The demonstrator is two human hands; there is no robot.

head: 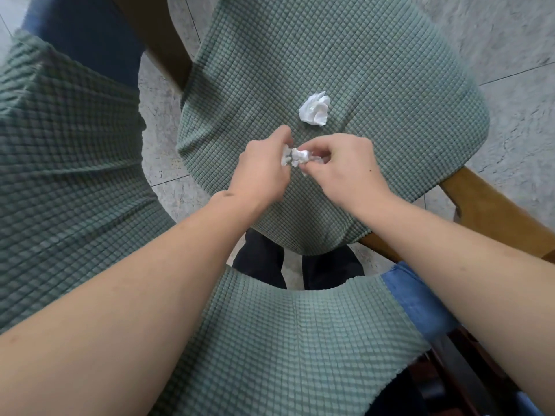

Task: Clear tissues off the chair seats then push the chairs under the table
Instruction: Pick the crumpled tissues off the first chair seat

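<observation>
A chair seat (375, 85) in green waffle-knit cover fills the middle of the view. One crumpled white tissue (314, 109) lies loose on it. Just in front of that, a second crumpled tissue (295, 156) is held above the seat between both hands. My left hand (261, 169) curls its fingers around the tissue's left end. My right hand (342, 163) pinches its right end with curled fingers. Most of the held tissue is hidden inside the two hands.
The green-covered chair back (285, 340) is below my arms. A second green-covered chair (60, 163) stands at the left. Brown wooden chair frame parts (492, 211) show at the right and top left (159, 46). Grey tiled floor (510, 40) surrounds them.
</observation>
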